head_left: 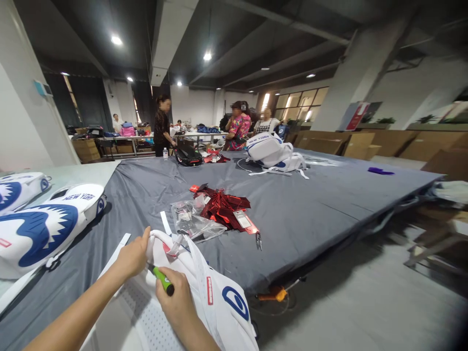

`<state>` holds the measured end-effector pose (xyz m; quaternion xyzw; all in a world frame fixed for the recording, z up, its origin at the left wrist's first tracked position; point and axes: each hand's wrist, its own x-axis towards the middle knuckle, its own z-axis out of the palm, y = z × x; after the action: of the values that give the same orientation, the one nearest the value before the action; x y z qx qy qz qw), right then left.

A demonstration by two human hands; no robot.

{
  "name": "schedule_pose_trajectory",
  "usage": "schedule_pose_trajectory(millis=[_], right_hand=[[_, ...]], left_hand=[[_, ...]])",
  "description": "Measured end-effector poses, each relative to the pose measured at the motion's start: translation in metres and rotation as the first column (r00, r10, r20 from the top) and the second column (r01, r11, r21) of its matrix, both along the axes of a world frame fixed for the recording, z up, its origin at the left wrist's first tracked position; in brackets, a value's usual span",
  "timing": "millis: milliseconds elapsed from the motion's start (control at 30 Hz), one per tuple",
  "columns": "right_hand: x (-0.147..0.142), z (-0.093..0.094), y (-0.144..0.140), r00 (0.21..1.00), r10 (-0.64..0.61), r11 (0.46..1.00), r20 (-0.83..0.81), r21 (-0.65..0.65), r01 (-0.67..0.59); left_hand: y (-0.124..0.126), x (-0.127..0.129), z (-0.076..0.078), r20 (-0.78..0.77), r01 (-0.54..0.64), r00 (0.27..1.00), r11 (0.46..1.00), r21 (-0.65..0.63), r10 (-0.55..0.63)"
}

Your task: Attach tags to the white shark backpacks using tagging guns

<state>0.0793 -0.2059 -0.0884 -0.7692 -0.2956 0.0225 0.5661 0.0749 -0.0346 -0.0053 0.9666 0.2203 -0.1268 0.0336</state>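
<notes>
A white backpack (223, 324) with a blue eye patch and a small red label lies at the near edge of the table, its straps and mesh back towards me. My left hand (133, 256) is closed on the top edge of the backpack, fingers pinching the fabric. In my right hand (179, 300) is a tool with a green and black handle (163, 280). Its dark, thin tip points at the fabric beside my left hand; the tip's exact shape is not clear. Just beyond are a pile of shiny red tags (223, 209) and a clear plastic bag (204, 229).
White-and-blue backpacks (54, 226) lie at the left, and more white bags (268, 151) sit farther back on the grey-covered table (310, 209). A black bag (188, 155), a bottle (165, 154) and a purple item (380, 171) are on it too. Several people stand beyond.
</notes>
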Motion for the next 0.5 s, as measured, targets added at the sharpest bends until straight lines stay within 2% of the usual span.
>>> schedule_pose_trajectory(millis=[300,400,500], right_hand=[[0.004,0.019,0.016,0.999,0.033,0.998,-0.014,-0.053,-0.033],[0.006,0.020,0.019,0.999,0.035,0.998,-0.013,-0.048,-0.035],[0.005,0.019,0.016,0.998,0.002,0.996,0.062,-0.088,0.003]], left_hand=[[0.016,0.003,-0.015,0.012,0.045,0.999,0.999,0.009,-0.046],[0.016,0.003,-0.014,-0.012,0.037,0.999,0.999,0.002,-0.037],[0.011,0.002,-0.008,-0.008,0.027,1.000,1.000,0.009,-0.027]])
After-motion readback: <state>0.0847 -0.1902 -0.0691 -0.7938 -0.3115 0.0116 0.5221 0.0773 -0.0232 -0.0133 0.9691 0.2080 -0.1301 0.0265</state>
